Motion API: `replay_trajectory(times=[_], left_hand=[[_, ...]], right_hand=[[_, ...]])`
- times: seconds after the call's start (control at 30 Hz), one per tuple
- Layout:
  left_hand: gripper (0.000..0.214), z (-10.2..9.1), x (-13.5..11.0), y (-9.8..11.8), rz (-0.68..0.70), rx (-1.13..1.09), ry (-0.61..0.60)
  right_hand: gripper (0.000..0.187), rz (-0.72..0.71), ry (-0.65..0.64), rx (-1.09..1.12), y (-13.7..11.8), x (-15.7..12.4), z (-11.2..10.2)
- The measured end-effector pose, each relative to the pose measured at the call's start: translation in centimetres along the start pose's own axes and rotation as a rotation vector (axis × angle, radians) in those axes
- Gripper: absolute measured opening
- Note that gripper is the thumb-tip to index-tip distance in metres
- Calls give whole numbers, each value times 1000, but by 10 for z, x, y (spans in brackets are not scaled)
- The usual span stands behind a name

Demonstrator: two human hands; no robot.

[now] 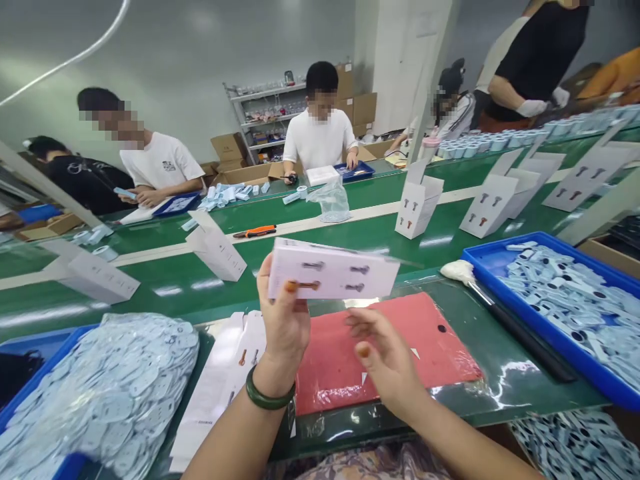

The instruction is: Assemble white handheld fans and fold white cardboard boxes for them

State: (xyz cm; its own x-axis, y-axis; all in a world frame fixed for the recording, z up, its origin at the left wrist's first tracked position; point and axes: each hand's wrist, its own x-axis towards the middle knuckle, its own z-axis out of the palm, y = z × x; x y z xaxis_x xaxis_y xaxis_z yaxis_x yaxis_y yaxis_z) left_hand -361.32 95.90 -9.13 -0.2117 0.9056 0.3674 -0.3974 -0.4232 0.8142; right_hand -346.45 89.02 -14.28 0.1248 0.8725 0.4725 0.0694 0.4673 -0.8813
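My left hand, with a dark green bangle at the wrist, grips the left end of a white printed carton in front of me. The carton is tilted, and its near face carries small pictures of grey and brown hand-held devices. Below the carton's right half is my right hand, its fingers apart and holding nothing. Under both hands lies a red mat with a few small white pieces on it. Left of my left wrist, flat white cartons are stacked on the green table.
A bag of light-blue parts stands at left. On the right are a blue tray of small blue parts and a black-handled brush. Standing cartons and orange pliers rest on the green belt. Co-workers sit opposite.
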Motion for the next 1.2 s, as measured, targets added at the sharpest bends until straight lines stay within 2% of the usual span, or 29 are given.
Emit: replay_trajectory(times=[0.07, 0.1, 0.17, 0.23, 0.3, 0.33, 0.37, 0.43, 0.5, 0.57, 0.63, 0.7, 0.73, 0.8, 0.87, 0.97, 1.03, 1.1, 1.2], left_hand=[[41, 9, 4, -10, -95, -153, 43], [40, 14, 3, -18, -140, -200, 43], [47, 20, -1, -34, -265, -248, 33], [59, 21, -2, -45, -447, -229, 30], [67, 14, -1, -44, -598, -138, 37], [68, 8, -1, -40, -631, -71, 24], [67, 1, 0, -32, -629, 3, -3], [63, -19, -3, -12, -551, 166, -82], [59, -47, -10, 7, -460, 362, -151], [56, -84, -20, 21, -353, 613, -178], [58, -129, -30, 28, -175, 929, -195], [70, -175, -41, 30, 9, 1260, -225], [78, -195, -48, 30, 34, 1404, -244], [91, -222, -63, 34, -60, 1629, -277], [89, -227, -78, 40, -214, 1745, -292], [81, -209, -85, 48, -285, 1735, -311], [80, -199, -81, 52, -301, 1665, -344], [79, -194, -78, 56, -285, 1574, -357], [74, -190, -85, 61, -181, 1440, -379]], right_hand=[[59, 185, -77, 258, 9, 6, 18], [63, 234, -60, 354, 13, 15, 24], [64, 258, 61, 449, 19, 42, 28], [61, 244, 183, 408, 27, 79, 21], [61, 257, 243, 184, 38, 121, 4], [62, 278, 267, 14, 44, 141, -6], [64, 307, 297, -172, 52, 161, -18], [72, 352, 350, -354, 68, 192, -37], [76, 387, 370, -428, 84, 212, -50], [76, 414, 366, -481, 98, 222, -55], [77, 422, 361, -516, 109, 223, -56], [84, 420, 360, -535, 114, 218, -59], [88, 420, 360, -539, 114, 213, -62], [92, 426, 359, -532, 113, 199, -68], [87, 437, 343, -504, 110, 182, -72], [67, 442, 214, -398, 107, 155, -57], [50, 445, 19, -278, 102, 132, -32], [35, 474, -213, -150, 92, 105, 3], [33, 596, -468, -7, 72, 69, 58]])
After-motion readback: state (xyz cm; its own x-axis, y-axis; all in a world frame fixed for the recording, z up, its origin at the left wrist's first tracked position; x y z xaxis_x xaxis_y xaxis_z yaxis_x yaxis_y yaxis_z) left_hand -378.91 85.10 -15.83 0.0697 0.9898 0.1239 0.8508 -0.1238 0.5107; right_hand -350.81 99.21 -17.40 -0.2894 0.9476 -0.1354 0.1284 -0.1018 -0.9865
